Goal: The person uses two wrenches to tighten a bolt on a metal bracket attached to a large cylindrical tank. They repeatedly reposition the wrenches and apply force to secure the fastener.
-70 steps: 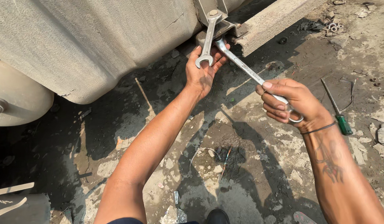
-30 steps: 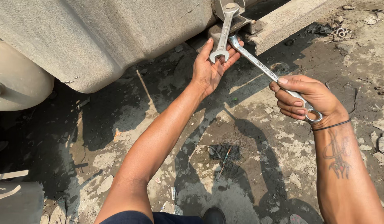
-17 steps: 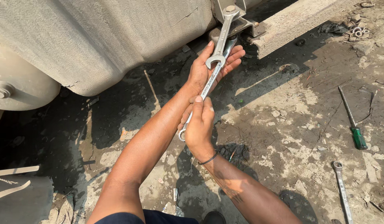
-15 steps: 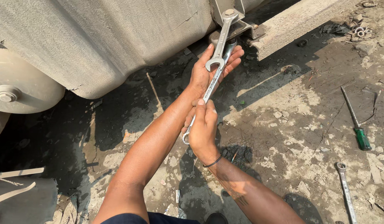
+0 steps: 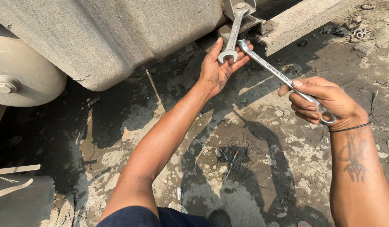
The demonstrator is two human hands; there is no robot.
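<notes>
My left hand [image 5: 219,67] reaches up and holds the open jaw end of a steel spanner [image 5: 233,34] whose ring end sits on a bolt at the metal bracket [image 5: 245,17] under the grey tank [image 5: 106,38]. My right hand [image 5: 322,103] grips the ring end of a second, longer spanner [image 5: 272,69]. That spanner slants up and left, with its far end under the same bracket beside the first spanner. A dark band circles my right wrist.
A rough concrete beam [image 5: 303,17] runs off to the upper right from the bracket. A round hub [image 5: 18,84] sits at the left. Small nuts and debris [image 5: 356,31] lie at top right. The ground is cracked, stained concrete. A shoe tip [image 5: 219,217] shows at the bottom.
My right hand swung the long spanner from low and left, near my left forearm, out to the right. My left hand stays on the upper spanner. The view shifted a little.
</notes>
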